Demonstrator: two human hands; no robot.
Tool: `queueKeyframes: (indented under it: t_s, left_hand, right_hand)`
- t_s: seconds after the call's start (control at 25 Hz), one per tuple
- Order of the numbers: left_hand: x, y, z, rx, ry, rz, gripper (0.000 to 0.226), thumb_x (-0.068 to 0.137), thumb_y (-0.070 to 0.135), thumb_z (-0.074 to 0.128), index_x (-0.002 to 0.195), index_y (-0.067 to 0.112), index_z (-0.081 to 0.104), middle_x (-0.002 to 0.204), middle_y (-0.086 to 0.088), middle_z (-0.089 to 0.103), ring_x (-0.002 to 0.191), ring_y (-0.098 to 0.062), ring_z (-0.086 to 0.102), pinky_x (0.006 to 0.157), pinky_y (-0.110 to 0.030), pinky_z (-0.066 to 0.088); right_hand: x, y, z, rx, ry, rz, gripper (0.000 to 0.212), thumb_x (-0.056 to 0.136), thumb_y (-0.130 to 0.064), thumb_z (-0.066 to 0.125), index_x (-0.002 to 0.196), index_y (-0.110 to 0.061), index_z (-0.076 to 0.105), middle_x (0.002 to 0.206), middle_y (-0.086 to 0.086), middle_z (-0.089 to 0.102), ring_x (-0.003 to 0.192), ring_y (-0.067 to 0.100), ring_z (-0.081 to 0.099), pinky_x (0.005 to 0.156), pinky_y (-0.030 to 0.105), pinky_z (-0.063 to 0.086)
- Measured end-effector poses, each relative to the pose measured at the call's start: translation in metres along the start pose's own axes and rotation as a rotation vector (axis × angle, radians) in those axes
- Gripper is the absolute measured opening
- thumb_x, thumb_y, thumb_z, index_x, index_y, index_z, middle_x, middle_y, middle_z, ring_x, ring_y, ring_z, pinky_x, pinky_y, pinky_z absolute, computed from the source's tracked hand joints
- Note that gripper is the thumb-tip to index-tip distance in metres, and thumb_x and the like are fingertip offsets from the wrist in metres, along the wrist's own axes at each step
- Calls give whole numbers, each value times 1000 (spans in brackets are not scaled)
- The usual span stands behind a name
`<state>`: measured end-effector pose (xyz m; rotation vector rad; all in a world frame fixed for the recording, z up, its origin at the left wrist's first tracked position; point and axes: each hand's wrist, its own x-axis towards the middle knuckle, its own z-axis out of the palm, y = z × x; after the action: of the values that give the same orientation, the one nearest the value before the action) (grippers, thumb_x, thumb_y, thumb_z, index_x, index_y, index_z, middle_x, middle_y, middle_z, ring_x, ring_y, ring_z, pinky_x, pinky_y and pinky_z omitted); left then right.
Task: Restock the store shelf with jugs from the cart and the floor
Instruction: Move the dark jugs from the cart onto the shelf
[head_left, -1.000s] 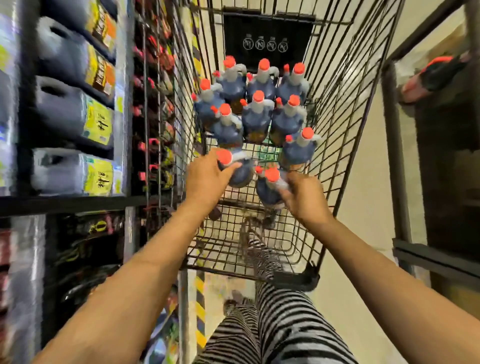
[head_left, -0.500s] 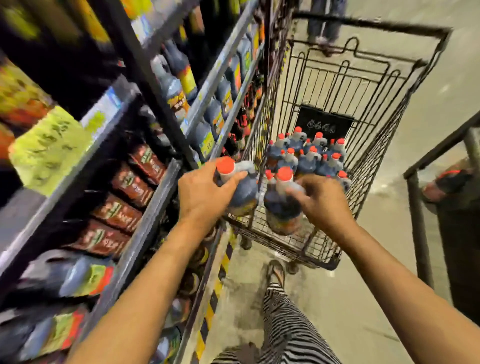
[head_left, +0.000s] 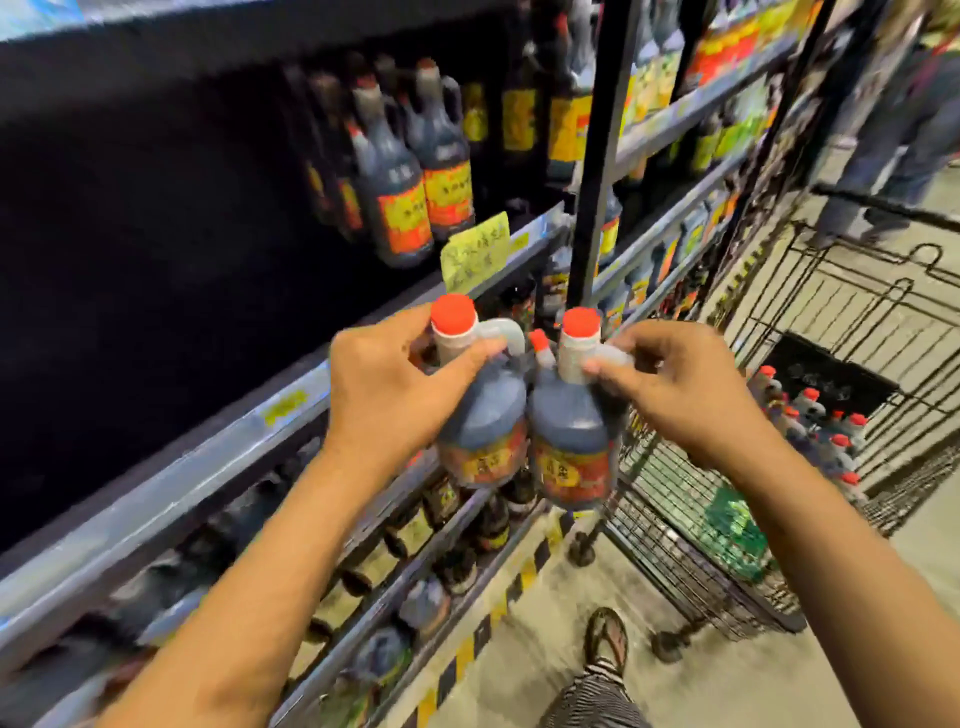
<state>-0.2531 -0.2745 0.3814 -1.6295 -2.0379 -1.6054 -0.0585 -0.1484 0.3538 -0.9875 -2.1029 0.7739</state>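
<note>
Half a second ago both jugs hung just above the near rim of the cart. Now they are raised and carried left, in front of the grey rail of the shelf (head_left: 208, 467), and the view has swung toward the shelving.

The left hand (head_left: 387, 395) is wrapped round the white neck of the left jug (head_left: 488, 421), with the thumb pressed under the cap. The right hand (head_left: 685, 395) has its fingers curled onto the handle of the right jug (head_left: 569, 441).

Both jugs are upright, red caps up and long axes close to vertical. The left one leans slightly, with its cap toward the left. Their red-and-yellow labels face the near side. The bodies hang side by side, touching or very nearly so, in the air and clear of the shelf.

Farther back on the shelf stand matching dark jugs (head_left: 415, 171), with a dark gap to their left. A yellow price tag (head_left: 475, 252) sticks up from the rail just beyond the held caps, and a black upright post (head_left: 597, 156) rises behind the right jug.

To the right, the cart (head_left: 691, 540) holds more red-capped jugs (head_left: 810, 415) at its far end. A sandalled foot (head_left: 607, 636) is on the floor beside a yellow-and-black striped edge (head_left: 483, 629). Another person (head_left: 893, 119) stands far right.
</note>
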Motion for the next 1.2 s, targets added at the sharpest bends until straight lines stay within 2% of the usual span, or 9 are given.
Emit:
queueKeyframes:
  t_s: [0.12,0.28,0.44,0.6,0.76,0.84,1.0,1.16,1.2]
  left_hand:
    - [1,0,-54,98,93,31,38,72,45,75,95,14,75,82,15,65,77,12,56,62,-2,39]
    - [7,-3,-113,137,202,4,32,73,35,80,98,15,75,87,16,66,77,21,58,67,-4,45]
    - [16,-12,-159,155,330,-43,24,73,38,78,91,23,74,79,18,67,76,6,65,66,-15,52]
    - [24,-14,-178,188,396,-25,20,73,35,79,90,26,73,77,22,65,72,10,63,63,-11,48]
    - [35,-19,-183,254,448,29,26,74,34,79,93,17,75,80,17,68,74,9,63,65,-9,48]
    - [41,-26,-182,276,477,52,29,74,38,78,94,16,75,82,12,71,72,6,64,64,-14,50]
    - [48,-53,-169,324,482,-26,45,72,52,71,73,8,73,65,-4,69,60,-23,64,55,-40,50]
    - [51,-71,-157,322,463,-210,30,71,42,79,68,13,71,55,12,62,56,5,57,57,-20,46]
    - [54,-75,-157,287,462,-257,27,69,40,79,67,15,69,56,12,62,56,6,56,58,-22,47]
  right_hand:
    - [18,-46,15,79,-73,-101,25,79,-26,74,68,-6,65,66,16,65,62,14,52,57,34,43]
    - [43,-108,35,156,-172,-249,24,80,-23,74,66,-5,67,62,9,63,56,5,47,56,25,39]
    - [72,-148,59,285,-220,-289,26,80,-23,73,70,0,67,61,8,63,53,7,48,54,26,40]
    - [98,-172,80,405,-268,-294,22,82,-19,71,73,1,68,64,17,64,57,13,53,48,21,44]
    - [126,-186,93,499,-276,-322,25,82,-18,71,76,5,67,62,10,63,54,9,52,47,19,43]
    - [139,-189,99,538,-271,-339,23,82,-19,71,77,3,69,64,8,65,57,8,54,51,19,43]
    - [157,-189,117,539,-251,-386,24,82,-13,71,70,7,65,61,14,62,57,9,52,55,24,42]
    - [176,-189,132,584,-276,-362,9,82,-5,67,74,-4,70,74,19,69,67,14,57,62,30,46]
    - [180,-189,134,613,-295,-347,7,83,-5,68,76,-7,71,78,16,70,69,14,59,64,30,48]
